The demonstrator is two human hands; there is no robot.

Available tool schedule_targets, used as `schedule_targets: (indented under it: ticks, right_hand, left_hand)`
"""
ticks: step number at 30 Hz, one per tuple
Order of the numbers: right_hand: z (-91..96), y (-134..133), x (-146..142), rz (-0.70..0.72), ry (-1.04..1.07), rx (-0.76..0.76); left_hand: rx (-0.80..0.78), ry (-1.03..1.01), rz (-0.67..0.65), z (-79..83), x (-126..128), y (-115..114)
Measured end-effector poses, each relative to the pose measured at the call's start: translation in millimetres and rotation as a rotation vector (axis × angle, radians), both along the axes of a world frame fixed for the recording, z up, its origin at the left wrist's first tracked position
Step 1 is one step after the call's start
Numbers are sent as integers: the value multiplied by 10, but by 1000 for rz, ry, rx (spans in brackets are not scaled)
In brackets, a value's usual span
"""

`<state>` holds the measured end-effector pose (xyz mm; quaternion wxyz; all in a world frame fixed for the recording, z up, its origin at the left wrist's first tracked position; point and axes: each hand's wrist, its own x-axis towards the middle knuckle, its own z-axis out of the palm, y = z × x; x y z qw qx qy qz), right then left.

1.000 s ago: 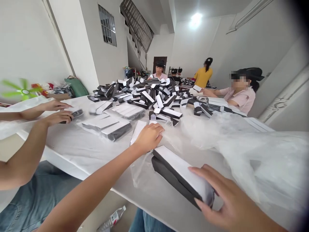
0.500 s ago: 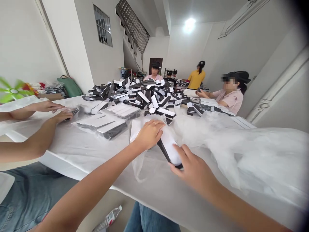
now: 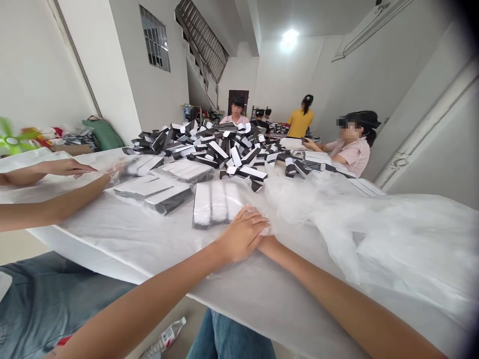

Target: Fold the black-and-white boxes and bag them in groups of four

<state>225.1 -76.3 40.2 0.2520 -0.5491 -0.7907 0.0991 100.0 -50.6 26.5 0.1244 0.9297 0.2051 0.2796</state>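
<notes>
My left hand (image 3: 241,234) lies at the right end of a row of white-topped black boxes (image 3: 214,203), which sit inside a clear plastic bag (image 3: 258,192). Its fingers rest over my right hand (image 3: 266,238) and on gathered bag film. Most of my right hand is hidden under my left, so its fingers barely show. Both forearms reach in from the bottom corners. Beyond the row, a co-worker's hand (image 3: 107,175) touches a bagged pack of boxes (image 3: 132,167).
A heap of loose black-and-white boxes (image 3: 209,144) fills the table's far middle, with bagged packs (image 3: 151,192) to its left. Loose plastic sheeting (image 3: 377,239) spreads over the right side. The white table edge (image 3: 262,304) runs before me. Several co-workers sit or stand beyond.
The box in my right hand has gone into the bag and now lies in the row. My hands have come together at the bag's end, and the view has shifted slightly.
</notes>
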Motion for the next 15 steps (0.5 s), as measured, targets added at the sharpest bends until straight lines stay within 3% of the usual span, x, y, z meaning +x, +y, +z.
schedule_targets:
  ticks: [5,9,13,15]
  right_hand:
    - [56,-338,404,50,85,-128]
    - [98,-522,461,96,114,-188]
    - [232,-418,428,269,167,-449]
    - [270,-235,466,274,271,-471]
  left_hand:
    - [-117,-47,-141,-150,-72,-59]
    - [-259,-17,-229,-161,-258,-64]
    - [-349,123,-276,-105,-439,-40]
    - [-323,179,-261,-56,-489,-56]
